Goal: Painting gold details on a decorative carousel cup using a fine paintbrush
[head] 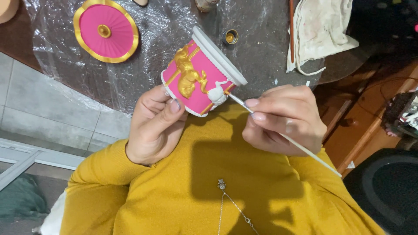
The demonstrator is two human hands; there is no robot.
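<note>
piece: from my remote seat i see a pink carousel drum (198, 80) tilted above the plastic-covered table (143, 82).
left hand (152, 126): closed round the drum's lower end.
right hand (283, 119): pinching a thin brush (287, 139), tip at a white horse (217, 93) on the drum.
done: i judge one horse (188, 72) already gilded.
left: the white horse is unpainted.
nearby: a pink gold-rimmed lid (106, 30) lies beyond the drum, with a small gold paint pot (230, 37).
</note>
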